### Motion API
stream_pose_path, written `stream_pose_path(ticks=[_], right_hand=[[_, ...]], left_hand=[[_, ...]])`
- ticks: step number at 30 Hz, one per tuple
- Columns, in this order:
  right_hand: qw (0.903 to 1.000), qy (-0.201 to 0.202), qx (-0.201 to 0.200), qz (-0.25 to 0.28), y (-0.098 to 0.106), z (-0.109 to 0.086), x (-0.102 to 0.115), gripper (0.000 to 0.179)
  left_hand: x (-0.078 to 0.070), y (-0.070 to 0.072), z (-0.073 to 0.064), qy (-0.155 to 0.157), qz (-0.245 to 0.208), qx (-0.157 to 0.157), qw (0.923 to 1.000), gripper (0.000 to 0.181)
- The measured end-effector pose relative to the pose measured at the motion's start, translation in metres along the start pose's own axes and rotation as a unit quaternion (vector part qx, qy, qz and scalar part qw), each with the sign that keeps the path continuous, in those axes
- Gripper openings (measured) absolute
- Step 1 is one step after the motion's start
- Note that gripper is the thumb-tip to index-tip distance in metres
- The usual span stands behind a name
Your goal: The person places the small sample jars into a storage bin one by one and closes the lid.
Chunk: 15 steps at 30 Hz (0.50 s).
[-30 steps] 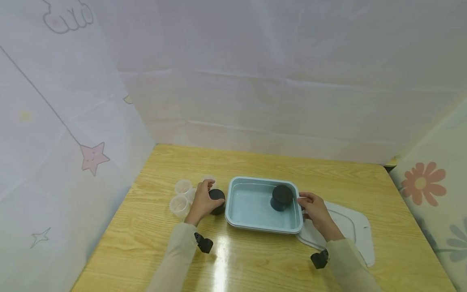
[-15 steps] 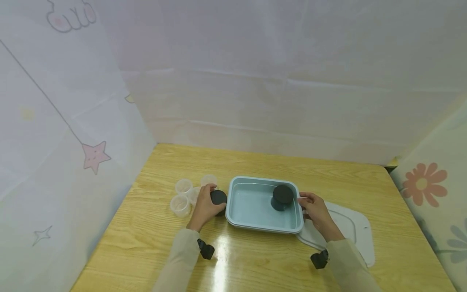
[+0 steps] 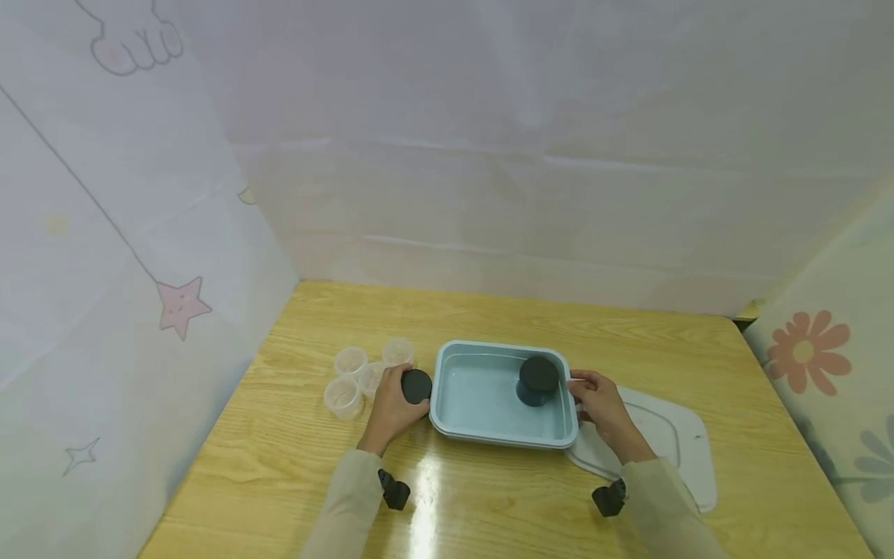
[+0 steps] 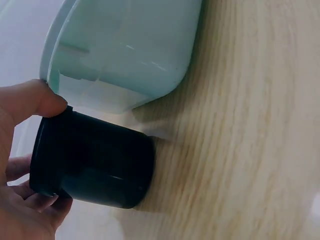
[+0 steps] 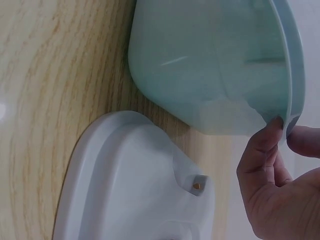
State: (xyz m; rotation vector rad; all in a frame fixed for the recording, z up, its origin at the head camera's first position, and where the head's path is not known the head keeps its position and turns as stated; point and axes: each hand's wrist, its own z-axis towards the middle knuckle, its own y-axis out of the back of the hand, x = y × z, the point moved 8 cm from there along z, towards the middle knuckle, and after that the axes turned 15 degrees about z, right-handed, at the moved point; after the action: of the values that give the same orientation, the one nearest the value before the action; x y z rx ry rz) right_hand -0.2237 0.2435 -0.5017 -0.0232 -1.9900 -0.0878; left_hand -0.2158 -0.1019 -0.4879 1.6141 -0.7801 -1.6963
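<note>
L hand (image 3: 393, 406) lower, nr clr cups (image 3: 372, 376)

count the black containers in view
2: the first black container stands inside the blue tub, at its right end; the second black container is in the left hand, outside the tub.

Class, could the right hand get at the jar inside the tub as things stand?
Probably yes: the tub is open and the jar near, though the right hand must first let go of the rim.
</note>
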Motion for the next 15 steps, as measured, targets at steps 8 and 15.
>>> stream_pose_path(ticks=[8, 15], right_hand=[[1.0000, 0.002, -0.001, 0.000, 0.000, -0.001, -0.001, 0.042], [1.0000, 0.002, -0.001, -0.005, 0.000, 0.000, -0.001, 0.042]], left_hand=[[0.012, -0.007, -0.006, 0.001, -0.037, -0.034, 0.9987, 0.072], [0.024, -0.014, -0.011, 0.023, -0.084, -0.034, 0.9957, 0.074]])
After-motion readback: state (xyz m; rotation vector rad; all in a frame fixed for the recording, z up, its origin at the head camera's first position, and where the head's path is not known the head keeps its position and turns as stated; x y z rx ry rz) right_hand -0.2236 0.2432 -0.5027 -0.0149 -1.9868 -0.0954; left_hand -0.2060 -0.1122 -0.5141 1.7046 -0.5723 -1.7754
